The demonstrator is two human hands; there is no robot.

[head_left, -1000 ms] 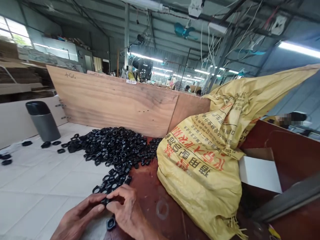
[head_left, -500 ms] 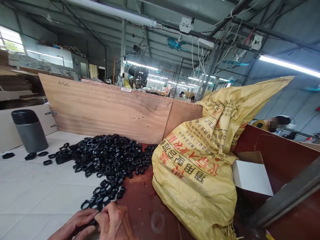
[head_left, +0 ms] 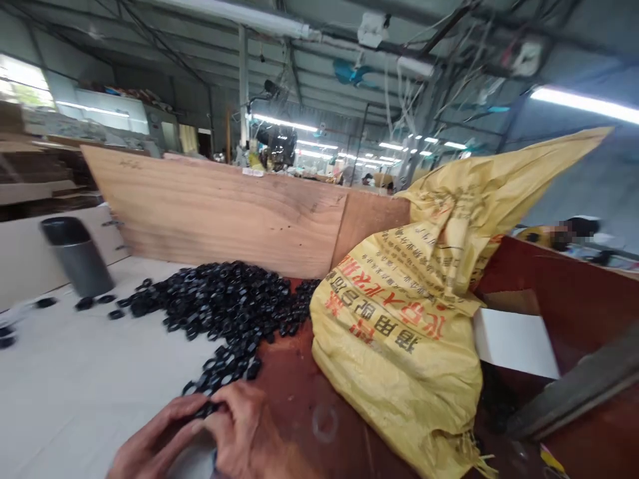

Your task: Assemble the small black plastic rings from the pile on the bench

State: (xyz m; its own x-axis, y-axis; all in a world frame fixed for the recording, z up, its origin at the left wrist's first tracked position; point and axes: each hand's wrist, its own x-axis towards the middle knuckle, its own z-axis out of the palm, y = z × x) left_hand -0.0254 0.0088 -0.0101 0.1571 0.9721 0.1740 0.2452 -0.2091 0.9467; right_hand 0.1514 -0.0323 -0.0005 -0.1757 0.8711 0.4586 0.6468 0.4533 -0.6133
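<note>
Low in the view, my left hand (head_left: pixel 158 432) and my right hand (head_left: pixel 245 426) meet at the near tip of a heap of black plastic rings (head_left: pixel 234 299). Thumbs and fingers of both hands are pinched together around a small black ring (head_left: pixel 206 409), which the fingertips partly cover. Motion blur softens its outline. Beneath my right palm a dark bit shows, too hidden to name. The heap spreads from the white sheet (head_left: pixel 124 372) onto the reddish-brown tabletop (head_left: pixel 294 399).
Right of my hands stands a large yellow woven sack (head_left: pixel 399 346) with printed lettering. Beyond it are a white box (head_left: pixel 516 342) and a grey metal bar (head_left: pixel 574 386). A plywood board (head_left: pixel 224 213) closes the back. A dark grey flask (head_left: pixel 80 256) stands left; a person (head_left: pixel 564 233) is far right.
The view has swung slightly, so the scene sits a little further right. My hands have moved up closer to the heap's near tip, staying pinched together.
</note>
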